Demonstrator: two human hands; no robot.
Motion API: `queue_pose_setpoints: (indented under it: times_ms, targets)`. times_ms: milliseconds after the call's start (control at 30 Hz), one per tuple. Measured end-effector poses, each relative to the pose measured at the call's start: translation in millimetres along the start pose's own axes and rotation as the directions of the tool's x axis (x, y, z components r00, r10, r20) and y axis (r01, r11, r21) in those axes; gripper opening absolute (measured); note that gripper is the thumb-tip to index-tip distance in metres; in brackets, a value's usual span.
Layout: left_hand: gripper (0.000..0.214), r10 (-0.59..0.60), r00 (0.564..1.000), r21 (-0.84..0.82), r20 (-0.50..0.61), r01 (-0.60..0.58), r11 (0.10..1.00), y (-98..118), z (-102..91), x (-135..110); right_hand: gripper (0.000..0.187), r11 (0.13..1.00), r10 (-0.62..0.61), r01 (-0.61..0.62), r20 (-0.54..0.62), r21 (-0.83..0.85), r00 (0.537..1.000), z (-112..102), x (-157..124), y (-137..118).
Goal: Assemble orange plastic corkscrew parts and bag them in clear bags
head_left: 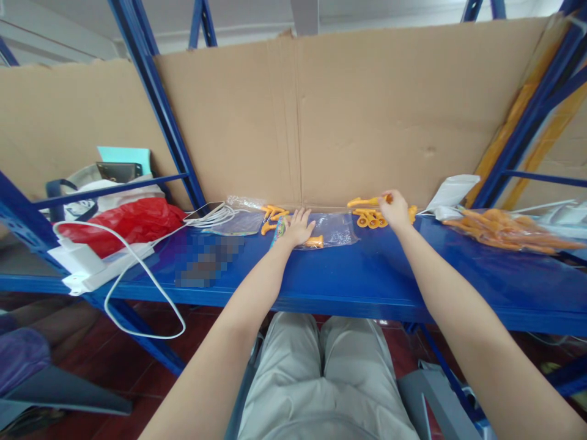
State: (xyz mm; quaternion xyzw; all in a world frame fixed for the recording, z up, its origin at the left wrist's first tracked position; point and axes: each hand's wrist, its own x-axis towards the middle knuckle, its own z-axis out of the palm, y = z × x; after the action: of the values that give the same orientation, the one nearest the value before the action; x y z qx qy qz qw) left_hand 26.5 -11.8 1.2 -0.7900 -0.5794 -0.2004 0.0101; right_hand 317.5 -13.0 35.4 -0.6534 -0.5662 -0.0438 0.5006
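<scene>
- Currently, the left hand [299,229] lies palm down on a clear bag [338,227], its grip apart, fingers spread over the bag's left part.
- Just right of that palm an orange tube [314,242] shows at the bag's near side; whether it lies inside cannot be told.
- The right hand [395,211] has its grip clamped on the right end of an orange piece [362,201], which points left, near the far edge of the worktop [348,275].
- Just on the near side of that piece sits a row of orange parts [372,220], round ends facing near, to the right of the bag.
- Left of the left hand are smaller orange bits [274,212], close together, and farther left a flat clear sleeve [243,223].
- A packet [504,229] full of orange pieces rests at the right, with white paper [454,192] on its far left side.
- At the left are coiled white cable [215,215], a red bag [132,225] and, nearer, a white power strip [110,274].
- Cardboard [376,116] stands upright along the far side.
</scene>
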Motion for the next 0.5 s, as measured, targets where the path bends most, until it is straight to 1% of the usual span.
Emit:
queue_pose_setpoints:
  times_ms: [67, 133, 200, 267, 367, 500]
  targets:
    - [0.060, 0.000, 1.000, -0.005, 0.005, 0.000, 1.000, 0, -0.3, 0, 0.028, 0.993, 0.058, -0.052, -0.050, 0.108, 0.997, -2, 7, 3]
    - [0.060, 0.000, 1.000, -0.008, 0.003, 0.000, 1.000, 0, -0.2, -1, 0.029, 0.977, 0.109, -0.099, -0.045, 0.187, 0.993, -3, 10, 4]
    - [0.059, 0.002, 1.000, -0.008, -0.008, -0.002, 1.000, 0, 0.5, -1, 0.027, 0.964, 0.131, -0.128, 0.005, 0.235, 0.991, -1, 8, 3]
    - [0.059, 0.003, 1.000, -0.009, -0.019, -0.003, 1.000, 0, 1.5, 0, 0.024, 0.954, 0.140, -0.156, 0.078, 0.255, 0.987, 2, 3, 0]
    - [0.058, 0.002, 1.000, -0.017, -0.020, -0.002, 1.000, -1, 2.5, 1, 0.018, 0.957, 0.131, -0.167, 0.161, 0.238, 0.978, 6, -7, -9]
    - [0.059, -0.004, 1.000, -0.030, -0.003, 0.004, 1.000, -1, 1.9, 1, 0.011, 0.961, 0.121, -0.170, 0.225, 0.216, 0.967, 10, -17, -19]
